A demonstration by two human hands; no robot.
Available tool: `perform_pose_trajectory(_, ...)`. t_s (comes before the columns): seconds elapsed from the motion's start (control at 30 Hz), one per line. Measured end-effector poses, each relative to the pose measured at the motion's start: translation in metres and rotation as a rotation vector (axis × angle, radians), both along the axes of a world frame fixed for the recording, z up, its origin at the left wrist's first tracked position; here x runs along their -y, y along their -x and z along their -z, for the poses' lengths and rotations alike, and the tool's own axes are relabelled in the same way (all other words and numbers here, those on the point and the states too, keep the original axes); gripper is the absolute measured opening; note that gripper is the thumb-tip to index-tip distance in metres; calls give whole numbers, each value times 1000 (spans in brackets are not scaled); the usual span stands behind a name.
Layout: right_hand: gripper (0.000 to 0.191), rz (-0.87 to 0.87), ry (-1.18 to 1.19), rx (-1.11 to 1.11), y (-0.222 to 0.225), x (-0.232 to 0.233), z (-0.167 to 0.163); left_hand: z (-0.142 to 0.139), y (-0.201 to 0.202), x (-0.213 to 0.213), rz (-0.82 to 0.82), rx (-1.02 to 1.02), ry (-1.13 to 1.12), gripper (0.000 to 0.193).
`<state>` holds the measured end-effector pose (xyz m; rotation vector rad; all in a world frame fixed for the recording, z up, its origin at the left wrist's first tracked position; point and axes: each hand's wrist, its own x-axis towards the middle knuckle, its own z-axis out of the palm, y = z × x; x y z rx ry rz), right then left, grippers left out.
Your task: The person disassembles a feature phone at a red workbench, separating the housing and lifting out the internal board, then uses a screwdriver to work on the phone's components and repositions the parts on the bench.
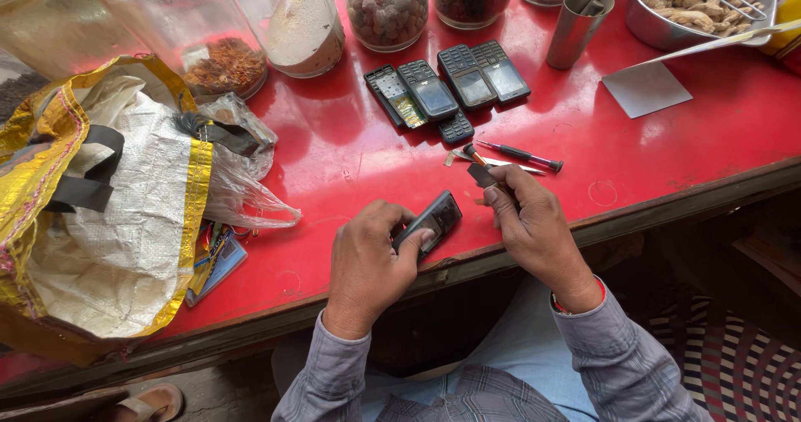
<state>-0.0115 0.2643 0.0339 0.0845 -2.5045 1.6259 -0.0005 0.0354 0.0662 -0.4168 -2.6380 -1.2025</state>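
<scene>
Phone [432,220], small, rigid, prob. light & slick, is clamped edgewise by left hand [367,259]; right hand [530,222] is pinched on small dark tool [482,174].

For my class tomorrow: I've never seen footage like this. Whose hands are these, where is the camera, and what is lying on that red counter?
There is one picture, taken by a camera worn on a person's head and looking down, so both hands belong to the wearer. There is no machine. The left hand holds a small dark keypad phone at the edge of the red counter. The right hand grips a small dark part; what exactly it is cannot be told. Just beyond lie a screwdriver and tweezers. Further back are four more phones, one opened up. Glass jars of dry goods, a steel cup and a steel bowl stand behind. A yellow and white woven bag sits at the left.
</scene>
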Motion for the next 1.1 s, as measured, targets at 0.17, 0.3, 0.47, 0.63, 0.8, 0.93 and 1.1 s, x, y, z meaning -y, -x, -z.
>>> perform_pose_trajectory(0.17,20,-136,279,54,5,-6,-5,9,0,-4,-90,144,-451,19)
perform_pose_trajectory(0.3,23,-115,396,137,4,-4,-9,19,1,-13,-11,412,-911,24)
perform_pose_trajectory(0.47,20,-96,286,93,-11,15,-13,25,2,-23,121,385,-1082,27)
perform_pose_trajectory(0.63,9,-38,39,-124,-31,38,-19,34,1,-25,192,227,-1089,26)
perform_pose_trajectory(0.8,11,56,-160,-313,-35,59,-26,47,-2,-19,130,148,-1010,39)
perform_pose_trajectory(0.93,14,56,-195,-383,-32,65,-30,55,1,-17,102,110,-991,37)
perform_pose_trajectory(1.1,13,82,-222,-395,-31,68,-31,59,3,-17,79,142,-1061,35)
